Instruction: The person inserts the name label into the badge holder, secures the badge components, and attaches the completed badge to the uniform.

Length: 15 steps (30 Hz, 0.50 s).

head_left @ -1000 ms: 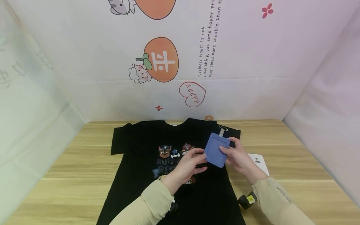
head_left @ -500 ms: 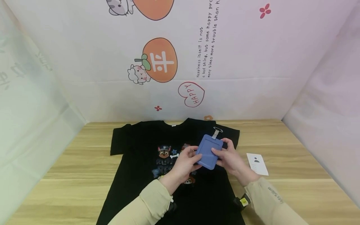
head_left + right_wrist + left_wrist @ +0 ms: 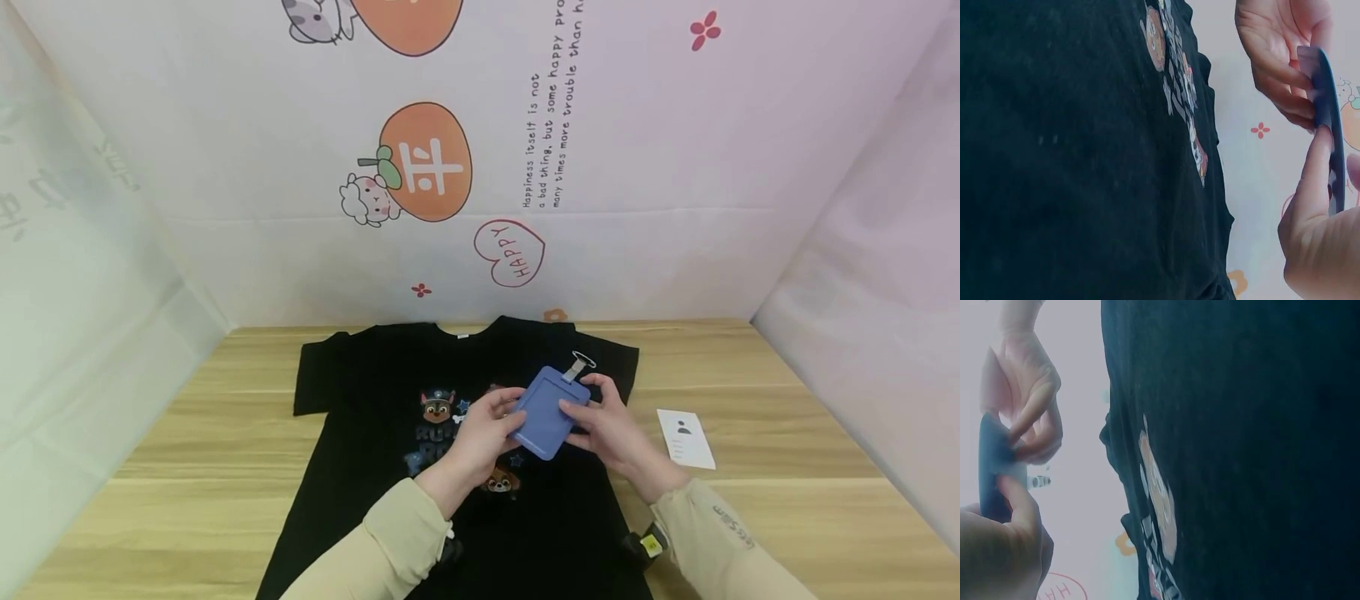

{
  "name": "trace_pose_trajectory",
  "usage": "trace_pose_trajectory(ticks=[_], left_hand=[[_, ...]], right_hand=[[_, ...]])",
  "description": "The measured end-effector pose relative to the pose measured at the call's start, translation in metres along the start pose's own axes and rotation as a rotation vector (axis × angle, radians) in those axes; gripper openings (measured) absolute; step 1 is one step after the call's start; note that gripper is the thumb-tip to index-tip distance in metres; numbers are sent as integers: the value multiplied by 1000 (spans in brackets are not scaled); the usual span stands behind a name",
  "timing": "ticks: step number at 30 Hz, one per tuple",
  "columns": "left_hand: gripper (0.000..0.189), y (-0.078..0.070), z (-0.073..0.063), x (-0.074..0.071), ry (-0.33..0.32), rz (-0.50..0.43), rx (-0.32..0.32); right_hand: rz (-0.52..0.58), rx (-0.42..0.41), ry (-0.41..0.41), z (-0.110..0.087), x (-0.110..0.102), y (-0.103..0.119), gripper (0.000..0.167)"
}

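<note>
Both hands hold a blue badge holder [image 3: 551, 415] above a black T-shirt [image 3: 360, 517]. My left hand [image 3: 480, 433] pinches its left edge, thumb on the front face. On the right edge, my right hand [image 3: 615, 429] grips with the thumb across the front and fingers behind. A strap with a metal clip [image 3: 579, 365] sticks up from the holder's top, which tilts to the right. Seen edge-on in the left wrist view, the badge holder [image 3: 997, 465] sits between both hands' fingers. The right wrist view also shows the badge holder [image 3: 1327, 119] edge-on.
A white card [image 3: 686, 439] with a dark figure printed on it lies on the wooden table [image 3: 795, 433], right of the shirt. The T-shirt is spread flat with cartoon prints. A printed white cloth [image 3: 637, 258] stands behind the table, with more cloth at both sides.
The badge holder has moved left and slightly down and tilted further right. My left hand has closed onto its left edge. The right forearm has moved left, uncovering the whole white card.
</note>
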<state>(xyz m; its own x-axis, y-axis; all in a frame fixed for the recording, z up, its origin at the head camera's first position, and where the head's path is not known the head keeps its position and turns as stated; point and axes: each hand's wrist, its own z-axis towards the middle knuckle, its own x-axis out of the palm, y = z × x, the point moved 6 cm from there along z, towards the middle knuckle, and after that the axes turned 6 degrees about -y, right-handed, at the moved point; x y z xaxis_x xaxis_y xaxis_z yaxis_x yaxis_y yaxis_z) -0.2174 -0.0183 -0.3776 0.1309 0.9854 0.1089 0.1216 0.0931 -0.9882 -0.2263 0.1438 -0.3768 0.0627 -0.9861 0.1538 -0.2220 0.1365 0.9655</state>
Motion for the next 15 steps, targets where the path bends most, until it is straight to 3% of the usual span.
trace_pose_trajectory(ticks=[6, 15], left_hand=[[36, -2, 1, -12, -29, 27, 9], [33, -4, -2, -29, 5, 63, 23]], right_hand=[[34, -18, -11, -3, -14, 7, 46], [25, -53, -96, -6, -44, 18, 38]])
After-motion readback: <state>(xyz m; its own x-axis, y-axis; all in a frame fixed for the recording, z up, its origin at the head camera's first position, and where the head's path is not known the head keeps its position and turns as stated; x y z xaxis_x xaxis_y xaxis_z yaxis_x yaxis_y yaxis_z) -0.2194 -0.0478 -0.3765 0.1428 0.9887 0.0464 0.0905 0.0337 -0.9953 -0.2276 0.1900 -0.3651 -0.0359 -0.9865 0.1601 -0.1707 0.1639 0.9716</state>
